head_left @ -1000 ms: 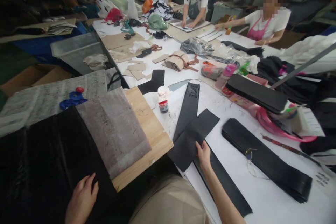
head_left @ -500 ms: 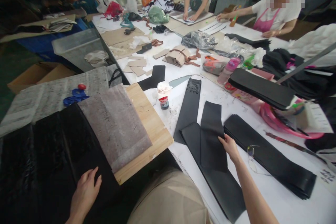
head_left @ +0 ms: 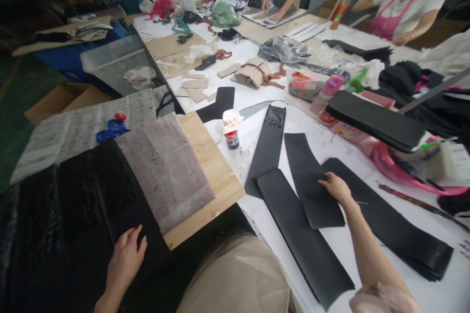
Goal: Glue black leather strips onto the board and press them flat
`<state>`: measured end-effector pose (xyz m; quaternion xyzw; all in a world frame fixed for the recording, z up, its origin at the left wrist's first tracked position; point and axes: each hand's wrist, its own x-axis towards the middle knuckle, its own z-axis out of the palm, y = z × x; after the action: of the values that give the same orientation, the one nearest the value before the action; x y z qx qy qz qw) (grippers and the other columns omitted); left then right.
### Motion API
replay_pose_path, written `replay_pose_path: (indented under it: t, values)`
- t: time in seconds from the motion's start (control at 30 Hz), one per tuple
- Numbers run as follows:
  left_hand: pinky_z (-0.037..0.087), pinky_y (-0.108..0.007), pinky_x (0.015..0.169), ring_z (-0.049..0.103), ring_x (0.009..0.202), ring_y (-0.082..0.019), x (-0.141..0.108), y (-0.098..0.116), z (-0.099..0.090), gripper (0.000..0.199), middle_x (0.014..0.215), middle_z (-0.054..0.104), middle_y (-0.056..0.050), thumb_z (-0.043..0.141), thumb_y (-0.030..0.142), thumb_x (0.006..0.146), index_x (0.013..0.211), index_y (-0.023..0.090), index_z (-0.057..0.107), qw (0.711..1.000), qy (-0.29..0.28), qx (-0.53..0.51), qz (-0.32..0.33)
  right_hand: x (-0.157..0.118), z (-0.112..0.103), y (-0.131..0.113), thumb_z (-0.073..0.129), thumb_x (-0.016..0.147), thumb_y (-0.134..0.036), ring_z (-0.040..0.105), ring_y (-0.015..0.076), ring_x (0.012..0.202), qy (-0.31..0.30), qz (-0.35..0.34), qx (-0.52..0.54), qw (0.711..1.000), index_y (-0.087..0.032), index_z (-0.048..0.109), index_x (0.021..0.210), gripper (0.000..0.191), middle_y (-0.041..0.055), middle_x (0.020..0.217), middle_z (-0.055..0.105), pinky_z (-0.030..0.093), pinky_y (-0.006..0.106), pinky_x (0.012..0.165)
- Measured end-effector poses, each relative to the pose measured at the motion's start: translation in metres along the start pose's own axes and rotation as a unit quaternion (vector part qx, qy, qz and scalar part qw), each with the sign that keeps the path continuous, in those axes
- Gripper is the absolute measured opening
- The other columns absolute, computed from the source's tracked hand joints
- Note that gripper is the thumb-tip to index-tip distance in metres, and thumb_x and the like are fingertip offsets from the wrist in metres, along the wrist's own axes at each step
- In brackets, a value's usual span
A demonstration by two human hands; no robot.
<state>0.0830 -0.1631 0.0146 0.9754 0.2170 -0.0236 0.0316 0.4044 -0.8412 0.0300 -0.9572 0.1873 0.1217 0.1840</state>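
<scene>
Fingers of right hand point(head_left: 337, 187) rest flat on black strip point(head_left: 312, 181).

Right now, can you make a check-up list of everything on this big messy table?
Surface: long white table, marked and scuffed.
Job's things: short black sheet strip flat under the right hand; long black sheet strip beside it; stack of black strips.
Clutter: small red-labelled jar, wooden board with grey sheet, cardboard pieces.
Grippers: right hand flat, open; left hand open on black textured material.
Cables: nothing seen.
Surroundings: two other people working at the far end.
</scene>
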Motion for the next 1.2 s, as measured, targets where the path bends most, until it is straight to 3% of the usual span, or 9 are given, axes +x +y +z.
replay_pose_path:
  t: [0.1,0.23,0.4,0.53,0.63,0.73,1.2]
  values:
    - [0.051,-0.050,0.101,0.058,0.116,-0.036,0.000,0.000,-0.001,0.061,0.125,0.057,-0.023,0.028,0.043,0.096,0.130,0.004,0.061,1.000,-0.002,0.004,-0.001,-0.015,0.000,-0.007,0.069,0.083,-0.029,0.067,0.0346,0.094,0.043,-0.003,-0.047,0.998,-0.014,0.066,0.112,0.033,0.0196,0.103,0.070,0.049,0.042,0.076]
    - [0.050,-0.048,0.103,0.058,0.116,-0.035,0.000,0.001,-0.002,0.060,0.124,0.057,-0.022,0.030,0.042,0.095,0.130,0.005,0.061,1.000,-0.002,0.007,0.004,-0.061,0.017,-0.027,0.055,0.093,-0.028,0.059,0.0359,0.113,0.100,-0.071,-0.067,0.990,-0.015,0.061,0.124,0.034,0.0226,0.123,0.061,0.049,0.044,0.085]
    - [0.050,-0.047,0.103,0.057,0.118,-0.034,-0.001,0.007,-0.006,0.057,0.123,0.057,-0.021,0.030,0.040,0.096,0.131,0.006,0.061,1.000,-0.001,0.020,0.004,-0.137,0.073,-0.069,0.054,0.097,-0.034,0.061,0.0259,0.109,0.068,-0.205,-0.034,0.976,-0.023,0.064,0.119,0.027,0.0105,0.121,0.065,0.049,0.035,0.088]
    - [0.050,-0.045,0.102,0.057,0.117,-0.034,-0.002,0.013,-0.009,0.058,0.125,0.057,-0.022,0.028,0.038,0.099,0.131,0.002,0.060,0.999,0.010,0.047,0.015,-0.172,0.126,-0.104,0.057,0.095,-0.031,0.054,0.0281,0.125,0.077,-0.234,-0.013,0.969,-0.021,0.060,0.127,0.034,0.0125,0.136,0.060,0.042,0.040,0.103]
    - [0.049,-0.044,0.101,0.057,0.118,-0.033,-0.003,0.016,-0.010,0.053,0.126,0.057,-0.022,0.031,0.034,0.099,0.132,0.004,0.060,0.998,0.017,0.054,0.016,-0.174,0.149,-0.122,0.056,0.095,-0.030,0.050,0.0330,0.128,0.113,-0.198,-0.007,0.974,-0.016,0.057,0.129,0.037,0.0182,0.137,0.058,0.038,0.047,0.105]
    - [0.050,-0.043,0.100,0.057,0.118,-0.033,-0.003,0.017,-0.011,0.051,0.125,0.058,-0.021,0.032,0.032,0.099,0.131,0.004,0.061,0.998,0.019,0.059,0.018,-0.171,0.157,-0.134,0.057,0.094,-0.030,0.048,0.0356,0.128,0.141,-0.172,-0.007,0.975,-0.014,0.057,0.128,0.037,0.0207,0.135,0.059,0.034,0.050,0.106]
    - [0.050,-0.042,0.097,0.054,0.120,-0.035,-0.006,0.021,-0.016,0.053,0.128,0.057,-0.023,0.030,0.033,0.103,0.134,0.002,0.060,0.999,0.015,0.044,0.014,-0.167,0.147,-0.137,0.048,0.098,-0.031,0.054,0.0332,0.117,0.148,-0.168,-0.010,0.975,-0.016,0.061,0.122,0.031,0.0181,0.126,0.063,0.041,0.044,0.096]
